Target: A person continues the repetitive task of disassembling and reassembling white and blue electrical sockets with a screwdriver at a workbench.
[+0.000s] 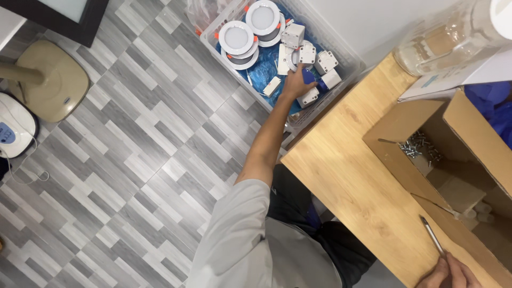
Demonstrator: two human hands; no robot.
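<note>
Above a grey plank floor, the left hand (295, 81) reaches down into a white basket (349, 57) beside the wooden surface (352, 176), its grip closing on a blue-tipped white connector (320, 84) lying just right of the fingers, while the right hand (448, 273) pinches a thin metal tool (431, 234) far off.

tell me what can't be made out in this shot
Head view:
- Left hand: fingers curl into the white basket; what they grip is hidden.
- Right hand: cut off by the bottom edge; slim metal tool held.
- Screws in the cardboard box: too small to count.
</note>
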